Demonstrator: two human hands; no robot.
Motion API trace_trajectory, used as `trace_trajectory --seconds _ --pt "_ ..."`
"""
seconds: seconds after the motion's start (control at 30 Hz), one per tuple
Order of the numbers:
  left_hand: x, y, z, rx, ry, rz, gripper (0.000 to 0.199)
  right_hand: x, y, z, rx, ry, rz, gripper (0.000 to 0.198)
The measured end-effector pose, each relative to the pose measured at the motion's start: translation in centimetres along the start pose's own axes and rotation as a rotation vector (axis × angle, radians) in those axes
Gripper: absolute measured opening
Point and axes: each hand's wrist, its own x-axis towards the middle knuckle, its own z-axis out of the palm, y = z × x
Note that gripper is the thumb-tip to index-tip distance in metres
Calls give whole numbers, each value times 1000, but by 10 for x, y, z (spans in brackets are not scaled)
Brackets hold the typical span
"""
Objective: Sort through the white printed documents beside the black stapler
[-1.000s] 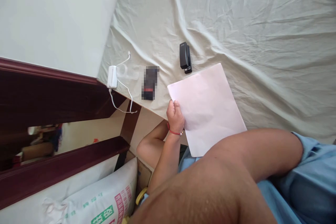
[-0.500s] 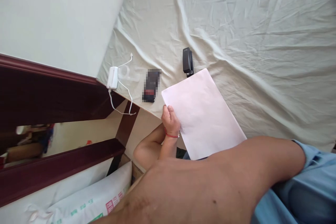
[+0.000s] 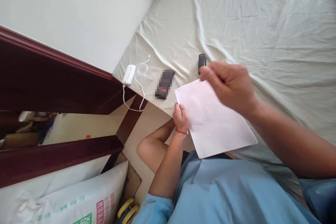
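Note:
White paper sheets lie tilted over my lap at the bed's edge. My left hand grips their left edge, thumb on top, a red string on the wrist. My right hand is over the top right corner of the paper, fingers curled and slightly blurred. Its fingertips are at the near end of a black stapler, partly covering it. Whether they pinch the paper corner or touch the stapler is hidden.
A blurred-out dark object rests on the pale bedsheet, left of the paper. Further left, a white adapter trails a white cable. A dark red wooden rail and a printed white sack are at lower left.
My right arm has swung from across my front, near the camera, out to the right; its hand now appears at the paper's top corner by the stapler. My left hand keeps its grip. The view has shifted.

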Motion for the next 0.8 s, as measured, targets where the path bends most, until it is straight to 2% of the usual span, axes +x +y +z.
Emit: trace_trajectory --seconds 0.1,0.13,0.2,0.3,0.4,0.63,0.8 --pt "2 0 2 21 12 41 35 -13 52 -25 -164 317 135 37" --pt "2 0 2 33 11 40 34 -20 70 -33 -246 377 159 35" --pt "3 -1 3 52 3 32 33 -35 103 -45 -397 449 188 35" --pt "2 -1 3 62 -8 26 33 -52 136 -54 -460 462 302 33" --pt "1 1 3 59 -4 22 33 -57 145 -56 -407 481 357 33" --pt "-1 2 3 79 9 -2 38 -55 144 -59 -338 372 409 34" --pt "-3 2 3 101 1 -27 39 -56 145 -60 -377 312 449 32"
